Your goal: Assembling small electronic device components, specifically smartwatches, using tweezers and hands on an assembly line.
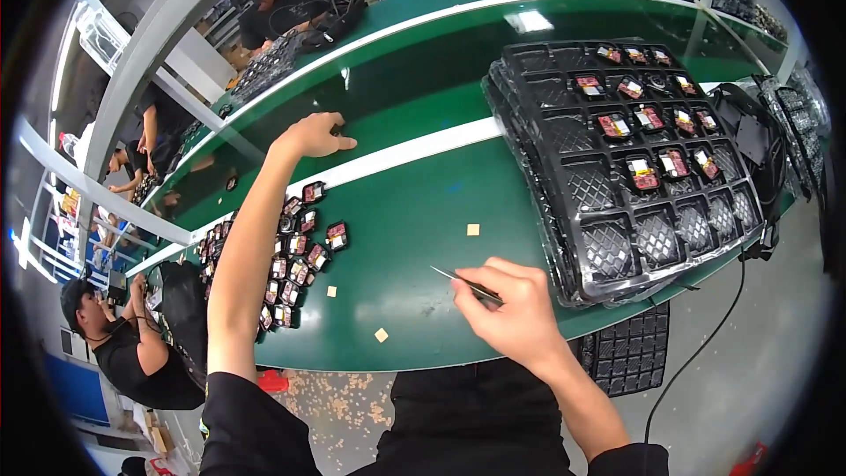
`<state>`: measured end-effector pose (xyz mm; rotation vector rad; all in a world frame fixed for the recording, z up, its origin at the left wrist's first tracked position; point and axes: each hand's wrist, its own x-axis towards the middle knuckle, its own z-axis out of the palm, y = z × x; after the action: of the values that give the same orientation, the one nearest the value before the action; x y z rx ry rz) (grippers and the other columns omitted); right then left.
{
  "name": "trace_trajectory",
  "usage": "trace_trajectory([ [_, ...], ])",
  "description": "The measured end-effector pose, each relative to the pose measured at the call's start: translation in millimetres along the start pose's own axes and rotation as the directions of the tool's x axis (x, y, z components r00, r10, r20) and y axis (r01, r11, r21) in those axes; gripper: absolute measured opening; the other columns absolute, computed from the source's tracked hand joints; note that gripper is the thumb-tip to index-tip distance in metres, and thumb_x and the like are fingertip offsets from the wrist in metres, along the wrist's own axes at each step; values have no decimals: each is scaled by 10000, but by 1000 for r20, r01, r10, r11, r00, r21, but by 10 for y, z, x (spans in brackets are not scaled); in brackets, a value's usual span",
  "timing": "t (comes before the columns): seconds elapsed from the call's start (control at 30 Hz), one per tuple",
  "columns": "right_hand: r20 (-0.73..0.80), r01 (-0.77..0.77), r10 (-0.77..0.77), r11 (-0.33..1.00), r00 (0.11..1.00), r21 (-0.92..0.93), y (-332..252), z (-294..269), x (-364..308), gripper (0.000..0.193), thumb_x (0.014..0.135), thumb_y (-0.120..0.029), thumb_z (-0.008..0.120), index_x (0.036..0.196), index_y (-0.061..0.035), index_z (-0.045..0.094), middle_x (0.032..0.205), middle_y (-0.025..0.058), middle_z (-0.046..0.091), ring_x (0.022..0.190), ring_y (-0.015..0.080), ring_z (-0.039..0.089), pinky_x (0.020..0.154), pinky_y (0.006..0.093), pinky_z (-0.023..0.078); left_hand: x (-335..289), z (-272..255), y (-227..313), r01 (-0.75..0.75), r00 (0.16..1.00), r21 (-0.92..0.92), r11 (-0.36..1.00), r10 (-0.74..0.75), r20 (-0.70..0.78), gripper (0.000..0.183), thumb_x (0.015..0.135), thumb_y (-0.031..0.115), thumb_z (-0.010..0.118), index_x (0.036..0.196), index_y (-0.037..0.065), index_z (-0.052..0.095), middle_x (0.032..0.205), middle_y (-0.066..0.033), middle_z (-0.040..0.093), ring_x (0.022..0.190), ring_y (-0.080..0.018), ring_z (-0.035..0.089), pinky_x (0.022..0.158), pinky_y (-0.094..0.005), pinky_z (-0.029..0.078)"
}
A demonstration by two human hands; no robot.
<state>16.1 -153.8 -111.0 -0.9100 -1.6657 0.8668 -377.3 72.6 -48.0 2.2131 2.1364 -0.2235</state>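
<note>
My left hand (319,135) reaches out over the green belt beyond the white rail. Its thumb and fingers close around a small black piece (337,130), mostly hidden by them. My right hand (515,304) hovers above the near green table, pinching a pair of thin pointed tweezers (480,292) whose tip points up and left. Beneath my left forearm lies a crowd of small black units with pink-and-white labels (298,271). Small pale square pieces lie on the table, one piece (473,230) beyond the tweezers and another (382,335) near the front edge.
A stack of black compartment trays (608,282) stands at the right, several pockets holding labelled units (643,173). More trays (627,348) lie below the table edge. A black cable (705,339) hangs at the right. Co-workers sit at the left (141,348) and across the belt (295,4).
</note>
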Motion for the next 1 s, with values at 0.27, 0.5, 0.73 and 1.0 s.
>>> trace_trajectory([
  [0.27,10,-43,44,998,999,-50,-31,26,26,115,921,-28,811,1008,46,824,752,99,720,532,167,622,500,319,467,-624,204,322,-355,898,-250,901,254,-360,357,994,189,795,1261,-35,720,1070,-186,701,934,-348,715,882,-442,578],
  [0.5,-43,-78,73,988,996,-134,-38,45,79,91,921,-11,810,994,41,818,734,83,701,549,128,635,494,286,455,-1820,339,1470,-666,708,-38,745,615,-349,408,929,388,863,1172,78,757,1026,-81,677,929,-308,684,802,-423,555],
  [0.73,-64,-187,179,971,982,-147,-19,50,30,100,904,7,841,997,37,824,684,36,641,536,68,552,509,260,388,-2013,394,1317,-600,794,-280,749,518,-317,792,714,465,1001,1317,28,730,1144,-109,710,1036,-328,709,888,-420,560],
  [1.0,-37,-199,196,971,980,-128,-5,62,48,120,895,26,849,1013,34,836,696,16,638,558,44,535,519,238,364,-1997,586,1227,-603,798,-491,629,483,-361,529,780,67,918,1279,15,751,1154,-120,664,1025,-325,679,886,-412,556],
])
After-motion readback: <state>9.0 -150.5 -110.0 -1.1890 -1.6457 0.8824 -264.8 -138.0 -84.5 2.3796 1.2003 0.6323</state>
